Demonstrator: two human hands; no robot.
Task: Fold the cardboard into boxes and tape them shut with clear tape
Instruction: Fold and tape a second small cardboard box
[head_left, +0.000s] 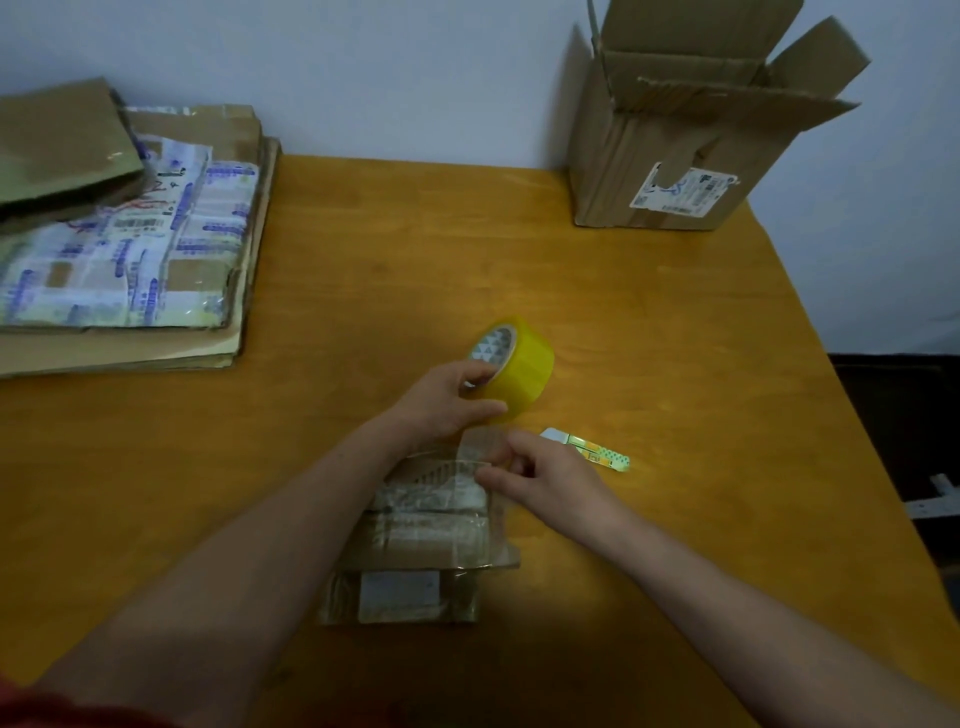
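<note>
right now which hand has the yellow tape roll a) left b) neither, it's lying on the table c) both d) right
a: the left hand grips the yellow tape roll, while the right hand pinches the clear strip over the small box.

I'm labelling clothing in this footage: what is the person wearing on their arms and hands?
Both the left hand and right hand are ungloved, with no rings, watch or bracelet visible. Both forearms are bare, no sleeves in view. Red fabric at the lower left corner may be clothing.
</note>
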